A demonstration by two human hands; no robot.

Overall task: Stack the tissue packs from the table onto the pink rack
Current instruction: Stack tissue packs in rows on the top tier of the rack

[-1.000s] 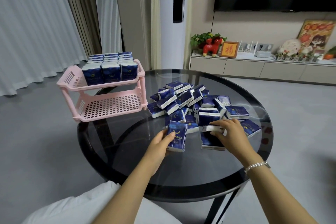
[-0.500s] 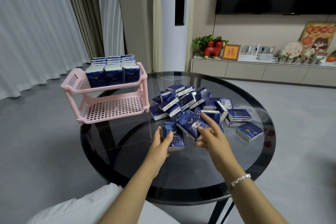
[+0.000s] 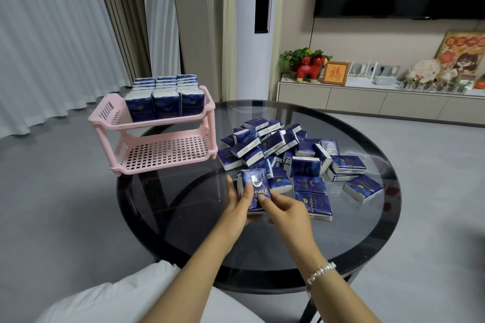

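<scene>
Left grip [image 3: 237, 207]: grasps upright tissue packs [image 3: 254, 189].
Right grip [image 3: 284, 211]: fingers pinch their lower edge.
Pink rack [image 3: 160, 123]: far-left of grips; left nearer.

Round black glass table [image 3: 183, 223] in centre. Pink two-tier plastic rack [image 3: 157, 123] on its far-left edge; upright blue tissue packs [image 3: 164, 102] fill top tier in rows, lower tier bare. Loose heap of blue tissue packs [image 3: 288, 155] on table, right of rack. Near side of heap, left hand [image 3: 237, 206] and right hand [image 3: 286, 214] together hold held blue tissue packs [image 3: 254, 189] above tabletop. White low cabinet [image 3: 367, 97] behind table, far right.
</scene>
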